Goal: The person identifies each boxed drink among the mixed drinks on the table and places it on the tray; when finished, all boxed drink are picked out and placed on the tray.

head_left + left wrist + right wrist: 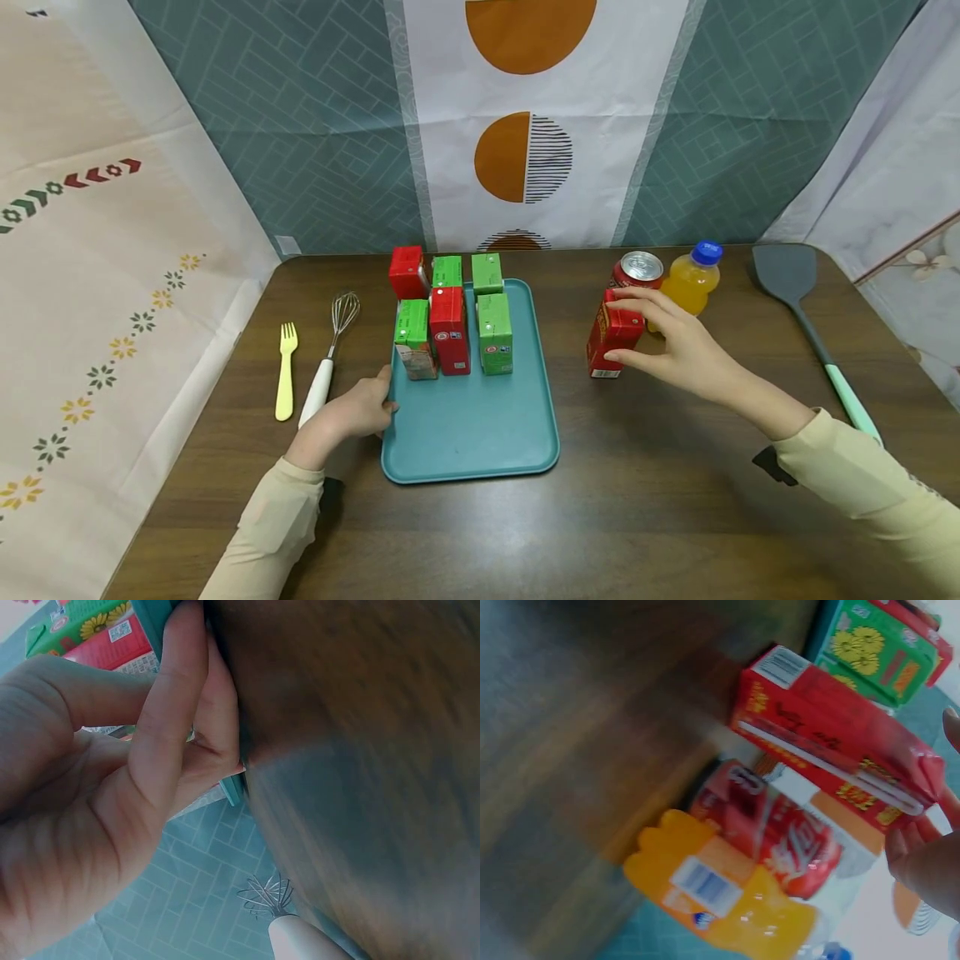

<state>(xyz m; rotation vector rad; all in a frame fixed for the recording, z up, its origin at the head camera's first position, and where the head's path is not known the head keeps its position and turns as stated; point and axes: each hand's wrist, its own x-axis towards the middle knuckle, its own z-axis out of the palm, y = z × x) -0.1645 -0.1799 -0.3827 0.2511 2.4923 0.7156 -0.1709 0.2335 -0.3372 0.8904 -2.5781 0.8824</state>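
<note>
My left hand (358,408) holds the left rim of the teal tray (472,433), its thumb over the edge. On the tray's far half stand several drink cartons, among them a red carton (450,333) and a green carton (495,337). To the right of the tray, my right hand (678,346) spreads thumb and fingers around the top of another red carton (615,333). In the right wrist view the fingers reach the top end of this red carton (832,735), while the thumb (952,727) stands apart from it.
Just behind the right-hand carton are a red soda can (641,265) and an orange juice bottle (688,279). A grey spatula (787,271) with a mint handle lies at the far right. Left of the tray lie a yellow fork (286,375) and a whisk (321,383).
</note>
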